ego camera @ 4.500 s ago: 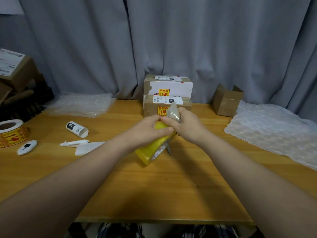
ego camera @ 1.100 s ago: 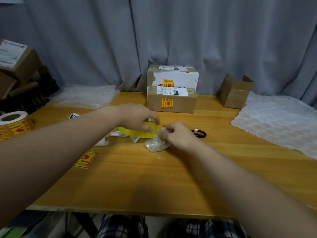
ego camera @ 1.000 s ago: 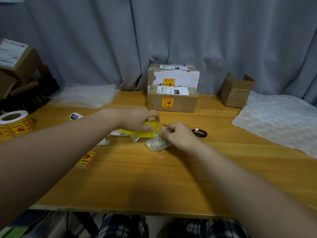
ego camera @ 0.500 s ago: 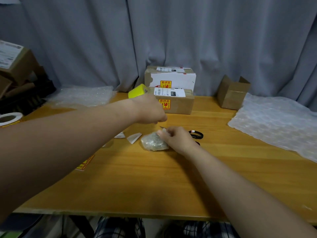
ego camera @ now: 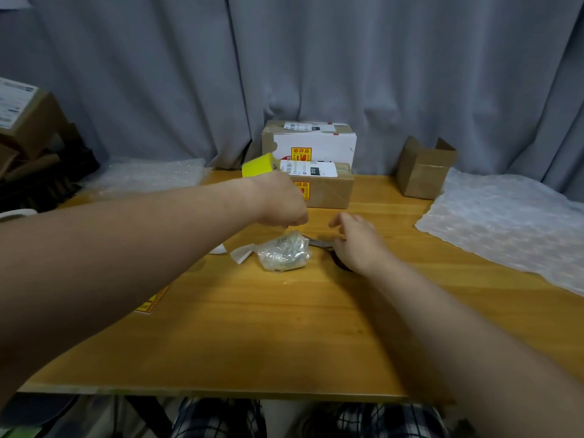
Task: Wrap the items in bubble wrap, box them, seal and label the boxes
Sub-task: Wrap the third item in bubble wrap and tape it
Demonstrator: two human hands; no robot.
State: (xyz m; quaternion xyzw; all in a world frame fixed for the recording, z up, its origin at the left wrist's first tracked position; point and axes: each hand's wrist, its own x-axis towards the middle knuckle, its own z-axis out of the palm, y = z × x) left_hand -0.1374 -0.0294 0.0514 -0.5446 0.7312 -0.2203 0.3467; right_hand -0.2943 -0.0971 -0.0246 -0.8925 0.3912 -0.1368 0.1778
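Note:
A small item wrapped in bubble wrap (ego camera: 283, 251) lies on the wooden table (ego camera: 284, 327) near its middle. My left hand (ego camera: 279, 200) hovers just above it and grips a yellow tape roll (ego camera: 257, 165), whose top sticks up behind the hand. My right hand (ego camera: 355, 241) sits to the right of the bundle, fingers relaxed and spread, touching nothing I can make out; it covers most of a pair of scissors (ego camera: 322, 243) with black handles. An open small cardboard box (ego camera: 423, 170) stands at the back right.
Two sealed, labelled boxes (ego camera: 313, 165) are stacked at the back centre. Bubble wrap sheets lie at the right (ego camera: 512, 226) and back left (ego camera: 148, 177). White paper scraps (ego camera: 241, 252) and a yellow fragile sticker (ego camera: 151, 303) lie left of the bundle. Stacked cartons (ego camera: 28, 121) stand far left.
My right hand has let go of the wrapped bundle and lifted off to the right. My left hand raised the yellow tape roll from the table to above the bundle.

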